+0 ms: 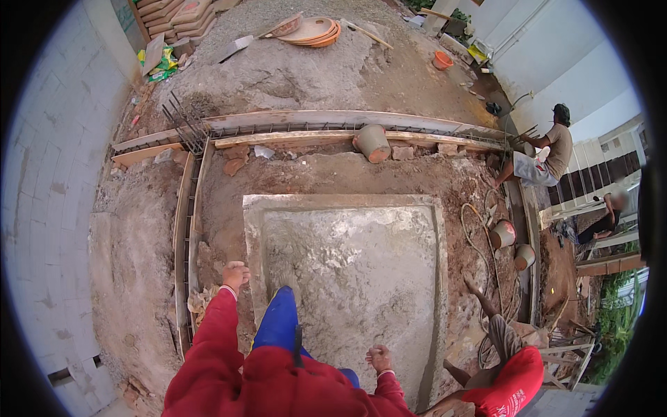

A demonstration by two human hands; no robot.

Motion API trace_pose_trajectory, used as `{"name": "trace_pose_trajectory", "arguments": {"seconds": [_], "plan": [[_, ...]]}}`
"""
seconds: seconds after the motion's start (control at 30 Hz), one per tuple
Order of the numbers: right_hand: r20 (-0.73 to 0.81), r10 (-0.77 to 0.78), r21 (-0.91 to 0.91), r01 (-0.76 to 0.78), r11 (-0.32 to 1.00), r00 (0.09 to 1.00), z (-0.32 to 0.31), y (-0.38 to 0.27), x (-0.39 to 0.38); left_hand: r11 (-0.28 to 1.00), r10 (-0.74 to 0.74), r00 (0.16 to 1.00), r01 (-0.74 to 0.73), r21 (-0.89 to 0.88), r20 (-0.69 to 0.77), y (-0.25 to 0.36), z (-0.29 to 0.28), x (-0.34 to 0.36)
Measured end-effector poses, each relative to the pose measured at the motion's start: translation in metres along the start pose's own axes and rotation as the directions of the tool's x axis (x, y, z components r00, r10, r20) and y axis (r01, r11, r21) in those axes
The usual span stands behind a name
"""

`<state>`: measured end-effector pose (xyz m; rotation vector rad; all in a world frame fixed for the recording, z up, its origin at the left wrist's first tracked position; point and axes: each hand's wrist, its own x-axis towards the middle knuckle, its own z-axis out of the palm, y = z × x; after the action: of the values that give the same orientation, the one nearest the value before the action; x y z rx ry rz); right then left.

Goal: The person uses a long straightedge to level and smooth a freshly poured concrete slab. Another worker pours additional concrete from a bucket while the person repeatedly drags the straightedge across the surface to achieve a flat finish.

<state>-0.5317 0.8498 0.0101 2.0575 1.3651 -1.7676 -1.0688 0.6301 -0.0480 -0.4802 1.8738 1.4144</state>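
Note:
My left hand hangs in a red sleeve near the left rim of a rectangular concrete trough, its fingers curled in. Over the trough's near part is my right hand, with its fingers loosely curled too. No tool shows in either hand. Wet grey mortar lies inside the rim, smooth and shiny at the far end, rougher near my leg. My leg in blue trousers stands at the mortar's left side; the foot is hard to make out.
Timber-edged trenches with rebar run left and beyond. Cement-stained buckets and a hose lie about. A co-worker in red is close on my right; another person sits at the far right. A shovel and orange basins lie far off.

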Motion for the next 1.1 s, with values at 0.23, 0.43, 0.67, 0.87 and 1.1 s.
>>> {"name": "trace_pose_trajectory", "arguments": {"seconds": [0.23,0.43,0.67,0.87,1.1], "plan": [[-0.029,-0.322,0.036,0.323,0.946,0.946,0.065,-0.26,0.024,0.978,0.117,0.983,-0.139,-0.155,-0.142,0.142,-0.093,0.042],[-0.188,-0.284,0.038,0.296,0.954,0.94,0.078,-0.286,0.051,0.974,-0.033,0.986,-0.005,-0.227,-0.162,0.117,-0.126,0.063],[-0.038,-0.2,-0.494,0.156,0.856,0.979,0.084,-0.227,0.095,0.888,-0.419,0.889,0.36,-0.287,-0.183,0.031,-0.133,0.077],[0.333,0.042,-0.875,0.292,0.385,0.942,0.091,-0.239,0.183,0.84,-0.428,0.843,0.239,-0.487,-0.325,0.063,-0.088,0.142],[0.528,0.213,-0.775,0.569,-0.275,0.822,0.098,-0.469,0.413,0.949,-0.164,0.966,0.101,-0.297,-0.197,0.26,0.115,0.314]]}}
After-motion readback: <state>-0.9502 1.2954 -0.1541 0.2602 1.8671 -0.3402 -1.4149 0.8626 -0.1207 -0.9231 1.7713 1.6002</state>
